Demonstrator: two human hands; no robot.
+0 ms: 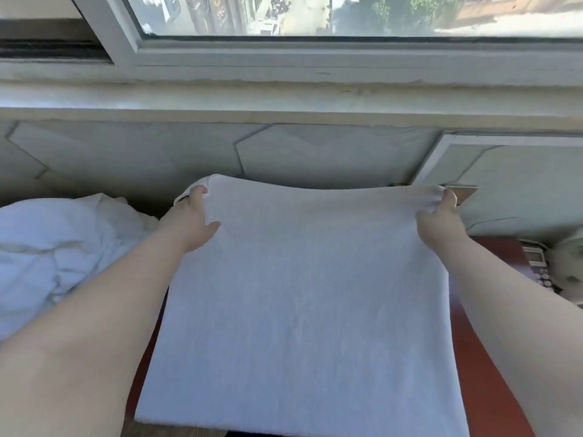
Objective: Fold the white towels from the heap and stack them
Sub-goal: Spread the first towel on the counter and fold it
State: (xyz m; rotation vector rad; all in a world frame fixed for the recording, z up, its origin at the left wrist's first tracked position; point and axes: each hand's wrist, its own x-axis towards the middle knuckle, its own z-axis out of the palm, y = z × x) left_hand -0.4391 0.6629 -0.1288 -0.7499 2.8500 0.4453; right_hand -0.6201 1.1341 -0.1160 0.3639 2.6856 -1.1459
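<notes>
A person's view down over their own bare forearms. Both hands reach forward and hold one white towel (309, 294) by its two far corners.

The left hand (192, 216), at 10 o'clock from the towel's middle, grips the far left corner, with the thumb lying on top of the cloth and the fingers curled round the edge. The right hand (440, 212), at 2 o'clock, pinches the far right corner, which is bunched in its fingers.

The far edge of the towel sags slightly between the two hands. The rest of it lies spread flat and smooth toward the viewer, covering most of a red-brown tabletop (485, 342).

At 9 o'clock, just beside the left forearm, sits the crumpled heap of white towels (53, 247). At 3 o'clock a telephone (536, 263) rests on the tabletop. A padded wall panel (315, 152) and, above it, a window (315, 14) fill the 12 o'clock side. No folded stack shows in view.

The step in hand looks like the first fold of this towel. The next move probably calls for both hands to carry the far edge toward the near edge at 6 o'clock, keeping the corners level so the edges meet squarely, then to lay it down and smooth it.
</notes>
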